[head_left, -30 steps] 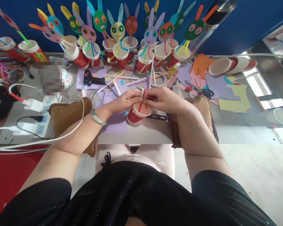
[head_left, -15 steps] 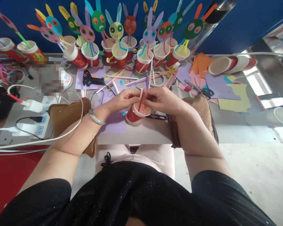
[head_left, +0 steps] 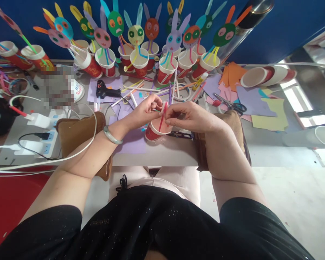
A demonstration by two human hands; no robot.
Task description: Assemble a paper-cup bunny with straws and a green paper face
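A red and white paper cup point(head_left: 153, 133) stands tilted near the table's front edge, with a red straw point(head_left: 161, 123) rising out of it. My left hand point(head_left: 149, 110) is at the left of the straw's upper end, its fingers curled and pressed together; what they pinch is too small to make out. From the right, my right hand point(head_left: 188, 116) reaches over the cup's rim with thumb and forefinger close together beside the straw. Whether anything sits between them is unclear. Purple paper point(head_left: 131, 142) lies under and left of the cup.
Behind stand several cups with paper rabbit heads point(head_left: 174, 40). A black glue gun point(head_left: 108, 90) lies left, scissors point(head_left: 230, 103) right. Brown cushions point(head_left: 78, 133) lie beneath both forearms. White cables point(head_left: 56, 161) cross my left forearm; a power strip point(head_left: 50, 139) is beyond it.
My left hand's fingers have risen and curled more above the cup. My right hand has shifted slightly right, its fingertips lower. The view has moved slightly.
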